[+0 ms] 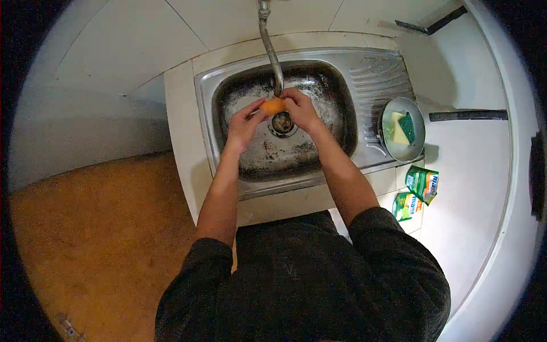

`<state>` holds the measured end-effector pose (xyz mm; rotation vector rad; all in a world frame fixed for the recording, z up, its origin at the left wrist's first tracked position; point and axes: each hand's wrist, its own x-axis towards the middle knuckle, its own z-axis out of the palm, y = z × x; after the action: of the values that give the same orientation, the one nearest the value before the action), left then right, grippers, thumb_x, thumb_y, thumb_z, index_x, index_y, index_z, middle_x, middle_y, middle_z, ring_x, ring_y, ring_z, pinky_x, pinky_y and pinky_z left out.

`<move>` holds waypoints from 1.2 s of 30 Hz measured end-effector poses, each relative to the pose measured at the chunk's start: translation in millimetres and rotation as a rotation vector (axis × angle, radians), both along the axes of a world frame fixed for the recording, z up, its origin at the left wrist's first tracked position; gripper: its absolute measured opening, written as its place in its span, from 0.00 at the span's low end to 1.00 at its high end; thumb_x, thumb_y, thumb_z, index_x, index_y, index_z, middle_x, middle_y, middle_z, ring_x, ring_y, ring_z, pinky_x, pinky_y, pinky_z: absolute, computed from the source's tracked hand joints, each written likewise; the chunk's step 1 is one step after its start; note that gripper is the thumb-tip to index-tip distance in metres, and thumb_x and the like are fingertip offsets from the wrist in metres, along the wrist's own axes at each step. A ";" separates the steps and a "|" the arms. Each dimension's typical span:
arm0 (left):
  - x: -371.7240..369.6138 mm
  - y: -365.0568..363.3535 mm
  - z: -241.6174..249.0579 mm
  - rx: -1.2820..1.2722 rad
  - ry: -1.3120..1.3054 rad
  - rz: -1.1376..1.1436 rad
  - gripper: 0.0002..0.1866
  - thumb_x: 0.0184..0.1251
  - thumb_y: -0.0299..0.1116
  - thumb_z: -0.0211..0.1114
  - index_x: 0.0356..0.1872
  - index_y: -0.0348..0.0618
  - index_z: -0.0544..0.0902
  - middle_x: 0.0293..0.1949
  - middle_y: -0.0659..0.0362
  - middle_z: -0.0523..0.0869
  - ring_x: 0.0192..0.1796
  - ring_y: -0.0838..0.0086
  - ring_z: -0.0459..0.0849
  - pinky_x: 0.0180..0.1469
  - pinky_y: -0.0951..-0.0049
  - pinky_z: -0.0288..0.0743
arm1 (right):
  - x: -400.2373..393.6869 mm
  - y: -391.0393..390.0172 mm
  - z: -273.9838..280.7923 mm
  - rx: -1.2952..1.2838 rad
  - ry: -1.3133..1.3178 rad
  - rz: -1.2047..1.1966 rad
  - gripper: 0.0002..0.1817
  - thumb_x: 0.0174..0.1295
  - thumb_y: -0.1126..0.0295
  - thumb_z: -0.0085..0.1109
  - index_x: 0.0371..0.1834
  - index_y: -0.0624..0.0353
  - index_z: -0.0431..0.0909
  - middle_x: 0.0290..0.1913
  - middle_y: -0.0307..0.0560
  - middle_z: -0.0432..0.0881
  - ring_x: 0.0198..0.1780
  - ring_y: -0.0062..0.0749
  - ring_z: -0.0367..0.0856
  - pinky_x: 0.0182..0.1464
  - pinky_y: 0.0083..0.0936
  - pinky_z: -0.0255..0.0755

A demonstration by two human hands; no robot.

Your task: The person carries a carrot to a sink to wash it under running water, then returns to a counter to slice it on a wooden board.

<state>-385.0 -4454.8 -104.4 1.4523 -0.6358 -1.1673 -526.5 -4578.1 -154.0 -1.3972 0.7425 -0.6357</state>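
Both hands meet over the sink [228, 165], just below the mouth of the metal faucet [272, 54]. Between them is a small, smooth, bright orange object [273, 107] with a rounded shape; its exact kind does not show. My left hand [246, 125] grips its left end with fingers and thumb. The closed fingers of my right hand [300, 109] are on its right end and cover part of it. Directly beneath the object lies the round drain [282, 123]. Whether water runs from the faucet cannot be made out.
Right of the basin, on the ribbed drainboard [379, 74], a bowl [419, 145] holds a yellow and green sponge [401, 130]. Two green packets [422, 183] lie on the tiled counter edge. Dark brackets [467, 115] stick out from the right wall.
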 end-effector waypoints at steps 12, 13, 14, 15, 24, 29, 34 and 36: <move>-4.9 -7.8 -0.9 -0.098 -0.106 0.097 0.21 0.60 0.25 0.68 0.56 0.33 0.77 0.50 0.54 0.84 0.51 0.74 0.82 0.54 0.76 0.75 | -0.9 -5.0 21.0 0.110 0.105 0.056 0.17 0.57 0.70 0.63 0.49 0.64 0.76 0.38 0.46 0.83 0.39 0.27 0.81 0.45 0.25 0.77; -3.6 -8.1 -0.5 -0.098 -0.106 0.097 0.21 0.60 0.25 0.68 0.56 0.33 0.77 0.50 0.54 0.84 0.51 0.74 0.82 0.54 0.76 0.75 | 0.5 -5.9 16.3 0.080 0.046 0.049 0.16 0.56 0.70 0.64 0.47 0.64 0.77 0.37 0.46 0.83 0.38 0.26 0.81 0.44 0.24 0.77; -1.5 -8.0 0.9 -0.037 -0.124 0.057 0.22 0.60 0.24 0.69 0.56 0.33 0.77 0.50 0.54 0.84 0.51 0.75 0.82 0.54 0.77 0.75 | 0.9 -6.6 11.9 0.049 -0.013 0.042 0.15 0.56 0.69 0.65 0.45 0.63 0.77 0.36 0.45 0.83 0.38 0.24 0.81 0.43 0.24 0.76; -0.7 -8.2 1.5 0.023 -0.140 0.017 0.23 0.59 0.23 0.69 0.56 0.33 0.77 0.49 0.53 0.84 0.51 0.75 0.82 0.54 0.77 0.76 | 0.4 -4.5 19.5 0.049 -0.013 0.041 0.15 0.56 0.69 0.65 0.45 0.63 0.77 0.36 0.45 0.83 0.38 0.24 0.81 0.43 0.24 0.76; -4.5 -8.3 17.7 0.040 -0.228 -0.014 0.24 0.57 0.22 0.71 0.56 0.32 0.78 0.48 0.53 0.85 0.49 0.75 0.83 0.52 0.77 0.77 | 6.9 -10.1 21.8 0.042 0.113 0.075 0.11 0.52 0.70 0.66 0.33 0.62 0.75 0.31 0.40 0.79 0.34 0.19 0.76 0.38 0.22 0.72; -1.8 -13.0 28.6 0.060 -0.271 -0.044 0.23 0.57 0.21 0.70 0.56 0.32 0.78 0.48 0.53 0.85 0.49 0.73 0.83 0.54 0.76 0.77 | 8.0 -10.1 27.5 0.023 0.212 0.091 0.19 0.47 0.63 0.73 0.39 0.61 0.78 0.32 0.42 0.82 0.33 0.24 0.79 0.39 0.24 0.75; 3.5 -13.4 17.0 0.012 -0.216 -0.045 0.23 0.56 0.19 0.69 0.55 0.31 0.77 0.49 0.52 0.84 0.49 0.72 0.84 0.54 0.74 0.78 | 11.8 -18.0 2.3 0.112 0.085 0.095 0.21 0.45 0.63 0.74 0.40 0.60 0.77 0.32 0.42 0.82 0.33 0.24 0.79 0.39 0.23 0.75; 3.5 -11.6 14.3 0.024 -0.117 -0.020 0.23 0.56 0.18 0.68 0.55 0.31 0.77 0.49 0.52 0.85 0.50 0.70 0.84 0.53 0.73 0.79 | 11.2 -16.2 1.7 0.191 0.021 0.081 0.22 0.44 0.62 0.74 0.40 0.60 0.77 0.31 0.41 0.82 0.33 0.23 0.78 0.39 0.23 0.74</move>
<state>-381.5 -4466.5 -90.1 1.5462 -0.7202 -1.1144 -515.3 -4594.4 -152.3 -1.2529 0.7398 -0.4747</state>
